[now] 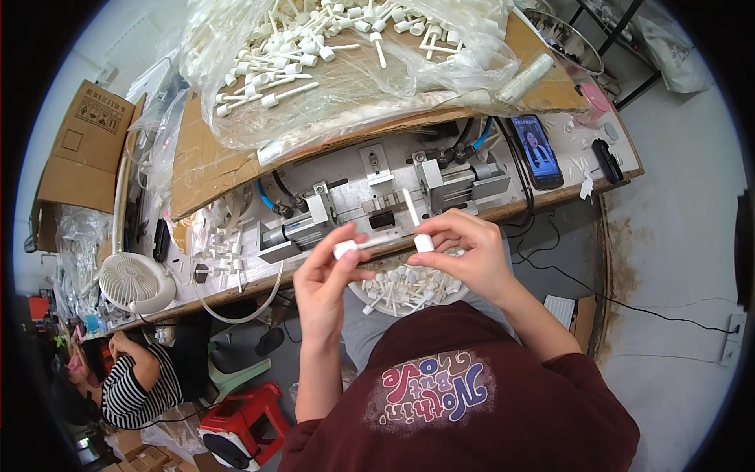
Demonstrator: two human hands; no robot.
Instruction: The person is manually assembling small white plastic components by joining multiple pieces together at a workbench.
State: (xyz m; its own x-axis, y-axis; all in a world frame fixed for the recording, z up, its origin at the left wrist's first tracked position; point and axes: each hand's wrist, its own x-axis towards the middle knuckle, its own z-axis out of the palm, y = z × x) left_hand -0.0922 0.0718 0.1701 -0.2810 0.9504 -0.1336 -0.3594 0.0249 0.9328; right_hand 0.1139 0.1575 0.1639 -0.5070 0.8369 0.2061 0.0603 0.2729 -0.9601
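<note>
- Head view, here we go: the left hand [324,275] and the right hand [472,250] are both busy in front of the bench [629,157].
- Left side: thumb and fingers pinching a cap, so the left part [344,249] lies sideways, its stem seemingly pointing right.
- Right side: fingers pinched on the cap of the right part [424,243], stem up and leaning a little left, in front of the jig [381,203].
- Two in hand, then, and neither sits in the jig between the left cylinder [295,230] and right cylinder [464,185]; I'd call this mid-round.
- Look at that stock! The heap [303,51] spreads over the cardboard [200,169], clear plastic [487,75] around it.
- Below the hands, the bowl [399,312] is well filled too, and loose parts [223,264] lie on the bench near the fan [135,282].
- Which batch is done, which is left? Can't tell from here: caps and stems show in both. With piles like these, my guess is plenty remains.
</note>
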